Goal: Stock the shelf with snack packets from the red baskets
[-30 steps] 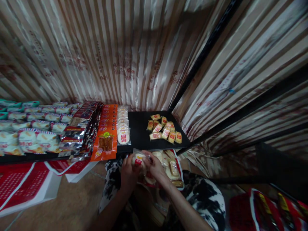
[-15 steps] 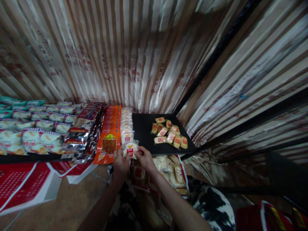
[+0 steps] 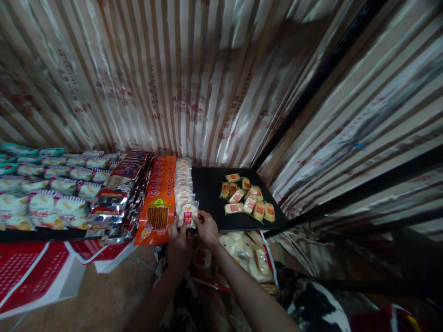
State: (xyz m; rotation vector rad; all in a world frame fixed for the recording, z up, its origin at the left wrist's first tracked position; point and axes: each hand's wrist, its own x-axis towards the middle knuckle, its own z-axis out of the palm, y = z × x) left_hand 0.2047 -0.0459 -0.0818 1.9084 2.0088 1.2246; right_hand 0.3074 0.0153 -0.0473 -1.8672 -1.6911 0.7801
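Note:
At the front end of a row of white snack packets (image 3: 184,177), a small clear packet of round white crackers (image 3: 188,213) with a red label stands on the black shelf (image 3: 206,193). My left hand (image 3: 179,242) has its fingertips on the packet's lower left edge. From the right, my right hand (image 3: 206,228) pinches the same packet's lower right side. Just left of the row lies an orange snack bag (image 3: 156,203). Small yellow-wrapped packets (image 3: 249,200) lie loosely scattered on the shelf to the right.
Dark red and silver packets (image 3: 119,193) and rows of white snack packs (image 3: 71,210) fill the shelf's left part. Below stand red and white baskets (image 3: 31,267) and a bag of more packets (image 3: 247,258). Black frame bars (image 3: 311,87) and striped sheeting (image 3: 194,83) enclose the shelf.
Both hands have brought the white cracker packet against the front of the row, where it now stands more upright. The whole view has shifted slightly.

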